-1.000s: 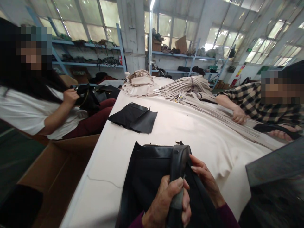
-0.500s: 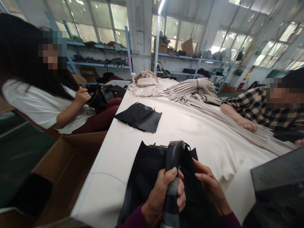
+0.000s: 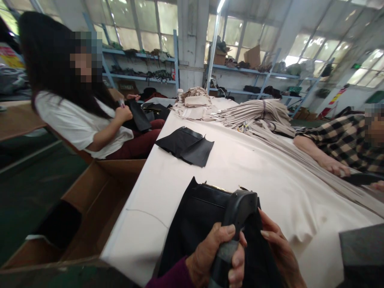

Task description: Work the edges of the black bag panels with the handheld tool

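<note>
My left hand (image 3: 219, 248) is closed around the taped handle of a black curved hand tool (image 3: 235, 212); its exact kind I cannot tell. The tool's head lies over the upper right of a black bag piece (image 3: 186, 236), which has a gold zip (image 3: 219, 188) along its top edge. At the piece's right edge, my right hand (image 3: 279, 244) pinches the black material between thumb and fingers. The tool and my left hand cover part of the piece. Farther up the cream-covered table (image 3: 255, 168), another black bag piece (image 3: 186, 146) lies flat.
An open cardboard box (image 3: 99, 192) stands left of the table, with black material inside. A seated person (image 3: 75, 120) at the left handles black pieces. Beige strips (image 3: 258, 114) are bundled at the back. Another person's arm (image 3: 321, 156) rests at the right.
The view has turned left, so everything appears shifted right. The tool's head now tilts further right over the bag piece. Both hands keep their grip.
</note>
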{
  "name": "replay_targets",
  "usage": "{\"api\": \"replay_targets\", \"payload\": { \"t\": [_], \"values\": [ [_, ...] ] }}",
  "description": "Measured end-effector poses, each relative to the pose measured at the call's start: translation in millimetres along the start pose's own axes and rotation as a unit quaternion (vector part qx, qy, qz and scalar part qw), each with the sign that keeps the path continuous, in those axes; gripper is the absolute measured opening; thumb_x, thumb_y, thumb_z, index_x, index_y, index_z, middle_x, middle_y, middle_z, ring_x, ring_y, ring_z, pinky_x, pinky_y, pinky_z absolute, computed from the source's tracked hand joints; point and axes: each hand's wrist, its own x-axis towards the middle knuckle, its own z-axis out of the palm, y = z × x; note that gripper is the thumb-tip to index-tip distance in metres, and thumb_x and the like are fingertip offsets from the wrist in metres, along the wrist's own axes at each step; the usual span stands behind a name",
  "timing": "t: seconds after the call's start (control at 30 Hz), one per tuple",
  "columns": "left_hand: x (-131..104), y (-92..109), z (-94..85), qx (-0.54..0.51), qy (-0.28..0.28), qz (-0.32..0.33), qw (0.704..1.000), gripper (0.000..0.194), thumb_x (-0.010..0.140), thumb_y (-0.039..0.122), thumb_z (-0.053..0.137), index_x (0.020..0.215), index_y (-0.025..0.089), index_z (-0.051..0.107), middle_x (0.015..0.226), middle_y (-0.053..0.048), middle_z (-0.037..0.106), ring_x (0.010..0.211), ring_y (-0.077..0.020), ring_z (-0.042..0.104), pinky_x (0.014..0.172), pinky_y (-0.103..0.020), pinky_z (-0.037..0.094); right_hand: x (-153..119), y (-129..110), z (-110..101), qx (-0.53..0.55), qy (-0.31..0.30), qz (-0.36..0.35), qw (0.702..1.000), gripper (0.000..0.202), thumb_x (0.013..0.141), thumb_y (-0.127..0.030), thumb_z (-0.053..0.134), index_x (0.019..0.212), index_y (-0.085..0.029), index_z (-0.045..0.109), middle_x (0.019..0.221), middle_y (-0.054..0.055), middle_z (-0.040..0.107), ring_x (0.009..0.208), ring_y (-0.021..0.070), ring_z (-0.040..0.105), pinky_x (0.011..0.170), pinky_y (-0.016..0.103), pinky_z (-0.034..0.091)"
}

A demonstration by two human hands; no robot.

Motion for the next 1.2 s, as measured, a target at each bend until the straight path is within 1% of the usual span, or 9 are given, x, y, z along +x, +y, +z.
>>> {"api": "replay_targets", "payload": {
  "t": [0.17, 0.27, 0.33, 0.4, 0.5, 0.6, 0.73, 0.93, 1.2],
  "values": [
    [-3, -3, -3.5, 0.035, 0.015, 0.034, 0.999, 0.033, 0.081, 0.041, 0.049, 0.082, 0.009, 0.058, 0.049, 0.0, 0.05, 0.037, -0.0096, 0.048, 0.035, -0.018, 0.035, 15, -23, -1, -0.13, 0.025, 0.028, 0.991, 0.057, 0.072, -0.031, 0.06, 0.128, -0.028, 0.048, 0.122, 0.006, 0.06, 0.101, 0.0279, 0.061, 0.075, 0.034, 0.053],
    [-12, 0, -5.6, 0.073, 0.053, 0.081, 0.993, 0.032, 0.077, 0.041, 0.055, 0.082, 0.01, 0.056, 0.047, 0.001, 0.05, 0.037, -0.0099, 0.049, 0.036, -0.018, 0.036, 34, -42, 3, -0.317, -0.005, -0.012, 0.948, 0.056, 0.074, -0.036, 0.058, 0.128, -0.023, 0.048, 0.118, 0.009, 0.062, 0.104, 0.0289, 0.059, 0.079, 0.035, 0.052],
    [-21, 3, -8.0, 0.089, 0.084, 0.109, 0.986, 0.032, 0.077, 0.043, 0.056, 0.084, 0.012, 0.054, 0.047, 0.002, 0.05, 0.037, -0.0094, 0.049, 0.035, -0.017, 0.035, 46, -48, 6, -0.489, -0.042, -0.074, 0.868, 0.05, 0.076, -0.037, 0.055, 0.123, -0.022, 0.053, 0.113, 0.009, 0.063, 0.102, 0.0275, 0.06, 0.08, 0.034, 0.051],
    [-29, 6, -11.5, 0.09, 0.11, 0.131, 0.981, 0.033, 0.077, 0.046, 0.056, 0.085, 0.014, 0.051, 0.047, 0.003, 0.05, 0.035, -0.0084, 0.047, 0.035, -0.017, 0.034, 57, -48, 12, -0.634, -0.083, -0.15, 0.754, 0.045, 0.078, -0.036, 0.05, 0.121, -0.021, 0.054, 0.113, 0.01, 0.061, 0.099, 0.0264, 0.06, 0.082, 0.036, 0.051],
    [-40, 9, -16.1, 0.091, 0.14, 0.144, 0.975, 0.038, 0.074, 0.051, 0.057, 0.083, 0.016, 0.049, 0.045, 0.005, 0.049, 0.032, -0.0079, 0.044, 0.034, -0.018, 0.035, 75, -40, 33, -0.743, -0.117, -0.265, 0.604, 0.046, 0.079, -0.031, 0.047, 0.123, -0.019, 0.05, 0.123, 0.013, 0.052, 0.109, 0.0281, 0.053, 0.09, 0.042, 0.046],
    [-46, 10, -17.3, 0.112, 0.163, 0.157, 0.968, 0.045, 0.069, 0.056, 0.06, 0.08, 0.014, 0.05, 0.042, 0.004, 0.048, 0.034, -0.0086, 0.046, 0.035, -0.017, 0.033, 98, -31, 63, -0.766, -0.205, -0.283, 0.54, 0.05, 0.079, -0.029, 0.05, 0.128, -0.019, 0.045, 0.13, 0.012, 0.047, 0.116, 0.0273, 0.047, 0.097, 0.042, 0.04],
    [-53, 14, -18.1, 0.121, 0.204, 0.187, 0.953, 0.043, 0.071, 0.055, 0.06, 0.079, 0.014, 0.051, 0.041, 0.004, 0.047, 0.034, -0.0096, 0.046, 0.034, -0.019, 0.034, 122, -28, 98, -0.755, -0.302, -0.198, 0.547, 0.036, 0.078, -0.031, 0.055, 0.112, -0.02, 0.055, 0.104, 0.009, 0.062, 0.091, 0.0235, 0.059, 0.079, 0.036, 0.047],
    [-61, 18, -21.9, 0.109, 0.218, 0.202, 0.949, 0.035, 0.079, 0.05, 0.054, 0.084, 0.017, 0.045, 0.047, 0.005, 0.051, 0.036, -0.0101, 0.049, 0.038, -0.02, 0.037, 109, -37, 113, -0.736, -0.245, -0.106, 0.622, 0.018, 0.078, -0.034, 0.052, 0.083, -0.018, 0.059, 0.071, 0.001, 0.064, 0.066, 0.0177, 0.058, 0.059, 0.027, 0.041],
    [-47, 15, -16.8, 0.101, 0.191, 0.222, 0.951, 0.037, 0.076, 0.051, 0.057, 0.078, 0.015, 0.048, 0.043, 0.004, 0.048, 0.028, -0.0104, 0.045, 0.031, -0.021, 0.037, 47, -31, 105, -0.753, -0.146, -0.144, 0.625, 0.024, 0.084, -0.041, 0.042, 0.086, -0.022, 0.056, 0.069, 0.003, 0.066, 0.061, 0.02, 0.06, 0.056, 0.028, 0.043]
  ]
}}
